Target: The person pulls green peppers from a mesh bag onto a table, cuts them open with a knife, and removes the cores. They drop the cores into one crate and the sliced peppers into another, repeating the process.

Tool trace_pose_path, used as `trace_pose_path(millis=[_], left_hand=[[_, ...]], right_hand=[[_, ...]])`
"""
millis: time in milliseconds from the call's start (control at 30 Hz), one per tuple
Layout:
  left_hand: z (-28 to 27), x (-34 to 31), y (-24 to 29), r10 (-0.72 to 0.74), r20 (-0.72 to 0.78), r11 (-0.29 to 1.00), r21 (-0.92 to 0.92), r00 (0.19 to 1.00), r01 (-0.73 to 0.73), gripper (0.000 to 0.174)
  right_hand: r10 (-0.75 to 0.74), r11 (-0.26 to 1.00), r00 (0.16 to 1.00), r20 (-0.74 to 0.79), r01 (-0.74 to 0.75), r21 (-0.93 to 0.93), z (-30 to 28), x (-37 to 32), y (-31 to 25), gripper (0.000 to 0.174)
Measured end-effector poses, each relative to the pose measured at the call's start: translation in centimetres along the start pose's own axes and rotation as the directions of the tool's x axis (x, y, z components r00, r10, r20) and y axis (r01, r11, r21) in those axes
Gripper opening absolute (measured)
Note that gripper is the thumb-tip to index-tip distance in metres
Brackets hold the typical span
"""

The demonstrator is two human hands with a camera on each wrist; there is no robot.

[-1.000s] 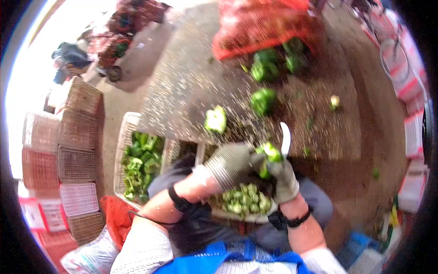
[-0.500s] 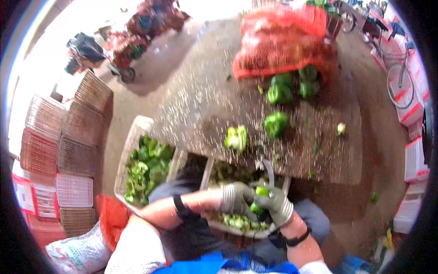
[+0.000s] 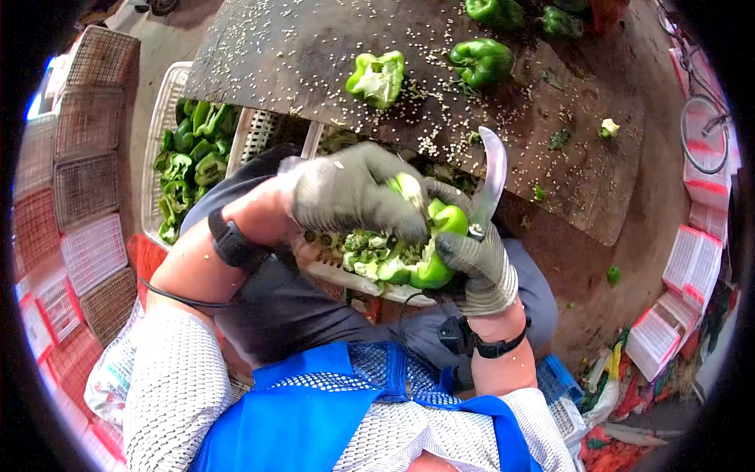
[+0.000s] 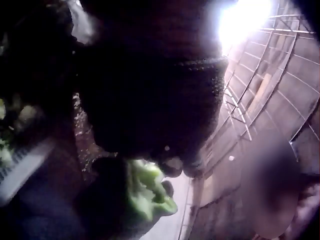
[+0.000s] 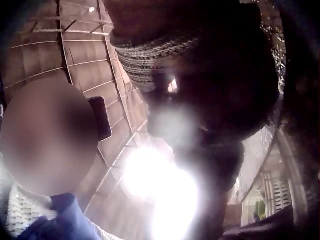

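Note:
My gloved left hand (image 3: 358, 197) grips a pale green piece of bell pepper (image 3: 407, 189), blurred in the head view. In the left wrist view this pale piece (image 4: 147, 192) shows at the dark glove's fingertips. Close on its right, my gloved right hand (image 3: 481, 271) holds a green bell pepper (image 3: 447, 219) together with a knife (image 3: 492, 177), whose curved blade points up and away. Under both hands lies a white crate (image 3: 334, 275) with cut pepper bits. The right wrist view is mostly dark glove and glare.
A board (image 3: 275, 75) strewn with seeds lies ahead, bearing a cut pepper (image 3: 377, 79), a whole pepper (image 3: 481, 63) and scraps. To the left, a white basket (image 3: 157, 134) holds cut green peppers. Stacked crates (image 3: 86, 165) line the far left.
The head view has tilted down, and the sack has nearly left it. My left hand has shifted left from the pepper, with a pale piece in it. The right hand keeps the knife and pepper.

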State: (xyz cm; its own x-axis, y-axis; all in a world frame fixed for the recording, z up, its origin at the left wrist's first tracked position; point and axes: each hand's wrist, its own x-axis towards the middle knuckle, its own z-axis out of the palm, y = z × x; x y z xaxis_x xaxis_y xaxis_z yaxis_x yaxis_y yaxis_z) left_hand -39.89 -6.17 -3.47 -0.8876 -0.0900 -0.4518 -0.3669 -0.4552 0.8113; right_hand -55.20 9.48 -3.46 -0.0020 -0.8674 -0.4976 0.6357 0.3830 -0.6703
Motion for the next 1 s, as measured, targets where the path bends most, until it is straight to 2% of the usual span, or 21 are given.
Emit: trace_pose_path(millis=[67, 100, 133, 200, 233, 267, 333, 367, 400, 467, 533, 600, 700, 733, 767, 800, 867, 900, 933, 967, 1000], left_hand=[[-0.7, -0.7, 0.7, 0.093, -0.198, 0.995, 0.054, 0.976, -0.084, 0.028], [-1.4, -0.6, 0.4, 0.193, -0.212, 0.98, 0.08, 0.958, -0.18, 0.028], [-1.7, -0.8, 0.3, 0.107, -0.272, 0.982, 0.181, 0.956, -0.058, 0.026], [-1.7, -0.4, -0.6, 0.047, -0.238, 0.906, 0.419, 0.97, 0.059, 0.022], [-1.2, -0.1, -2.4, 0.126, -0.201, 0.92, 0.39, 0.971, -0.039, 0.019], [-1.6, 0.8, -5.0, 0.219, -0.155, 0.742, 0.667, 0.963, -0.061, 0.039], [-2.5, 1.9, -8.6, 0.33, -0.013, 0.163, 0.986, 0.944, -0.043, 0.088], [-1.1, 0.7, -6.3, 0.383, -0.043, 0.25, 0.966, 0.923, -0.059, 0.104], [0.0, 0.4, -5.6, 0.633, 0.002, 0.335, 0.901, 0.774, -0.277, 0.093], [3.7, -2.2, -2.1, 0.744, 0.079, 0.236, 0.898, 0.664, -0.371, 0.083], [5.3, -2.3, -2.4, 0.745, 0.228, 0.078, 0.903, 0.627, -0.421, 0.057], [5.9, -2.7, -3.1, 0.764, 0.226, 0.041, 0.917, 0.604, -0.396, 0.044], [6.9, -7.5, -3.3, 0.798, 0.065, 0.149, 0.942, 0.599, -0.3, 0.032], [6.5, -9.1, -3.7, 0.817, 0.065, 0.071, 0.975, 0.573, -0.211, 0.034], [5.5, -10.9, -4.4, 0.85, -0.045, 0.174, 0.965, 0.524, -0.199, 0.033], [4.9, -12.9, -4.6, 0.91, -0.088, 0.17, 0.971, 0.404, -0.17, 0.032], [3.4, -17.0, -5.1, 0.976, -0.169, 0.186, 0.976, 0.139, -0.113, 0.029], [3.1, -19.0, -6.3, 0.884, -0.436, 0.431, 0.9, 0.168, 0.065, 0.035], [2.0, -19.9, -5.5, 0.838, -0.522, 0.485, 0.847, 0.161, 0.219, 0.049], [0.8, -20.7, -4.8, 0.783, -0.603, 0.521, 0.77, 0.152, 0.368, 0.065], [-1.4, -21.2, -6.0, 0.802, -0.573, 0.269, 0.601, 0.171, 0.753, 0.067]], right_hand=[[0.029, 0.989, 1.0, 0.01, -0.03, 0.142, -0.3, -0.1, -0.6, 0.072], [-0.056, 0.987, 0.998, -0.04, 0.061, 0.147, -1.2, 0.1, 0.1, 0.073], [-0.032, 0.965, 0.998, -0.044, 0.043, 0.259, -1.4, -0.3, 0.0, 0.074], [-0.098, 0.949, 0.995, -0.003, 0.094, 0.301, -1.6, -0.7, -0.8, 0.074], [-0.128, 0.944, 0.991, -0.037, 0.133, 0.303, -1.6, -1.1, -0.8, 0.076], [-0.149, 0.942, 0.985, -0.089, 0.169, 0.291, -1.6, -1.4, -0.8, 0.075], [-0.185, 0.957, 0.971, -0.151, 0.213, 0.196, -1.8, -1.9, -0.6, 0.074], [-0.19, 0.961, 0.973, -0.13, 0.212, 0.178, -1.2, -2.2, -0.9, 0.073], [-0.155, 0.973, 0.984, -0.084, 0.167, 0.157, -1.6, -2.4, -0.9, 0.073], [-0.24, 0.957, 0.967, -0.081, 0.25, 0.149, -0.3, -2.6, -0.8, 0.072], [-0.252, 0.96, 0.966, -0.059, 0.257, 0.11, -0.8, -2.4, 0.4, 0.072], [-0.284, 0.947, 0.958, -0.038, 0.287, 0.144, 0.2, -2.4, 1.4, 0.071], [-0.34, 0.937, 0.935, 0.1, 0.329, 0.116, 4.1, -2.7, 1.5, 0.076], [-0.377, 0.926, 0.921, 0.104, 0.373, 0.051, 4.5, -3.1, 1.7, 0.077], [-0.266, 0.96, 0.935, 0.236, 0.278, -0.017, 3.0, -3.5, 1.1, 0.074], [-0.302, 0.947, 0.937, 0.177, 0.317, -0.061, 3.3, -3.6, 1.2, 0.071], [-0.312, 0.95, 0.946, 0.092, 0.312, 0.012, 3.4, -4.3, 0.9, 0.076], [-0.284, 0.958, 0.956, 0.072, 0.286, -0.013, 3.2, -4.4, 0.7, 0.075], [-0.259, 0.965, 0.965, 0.041, 0.26, -0.037, 2.9, -4.5, 0.4, 0.074], [-0.275, 0.962, 0.956, 0.105, 0.273, 0.03, 1.8, -4.0, 0.7, 0.07], [-0.28, 0.953, 0.956, 0.09, 0.288, -0.096, 1.6, -4.3, 0.5, 0.063]])
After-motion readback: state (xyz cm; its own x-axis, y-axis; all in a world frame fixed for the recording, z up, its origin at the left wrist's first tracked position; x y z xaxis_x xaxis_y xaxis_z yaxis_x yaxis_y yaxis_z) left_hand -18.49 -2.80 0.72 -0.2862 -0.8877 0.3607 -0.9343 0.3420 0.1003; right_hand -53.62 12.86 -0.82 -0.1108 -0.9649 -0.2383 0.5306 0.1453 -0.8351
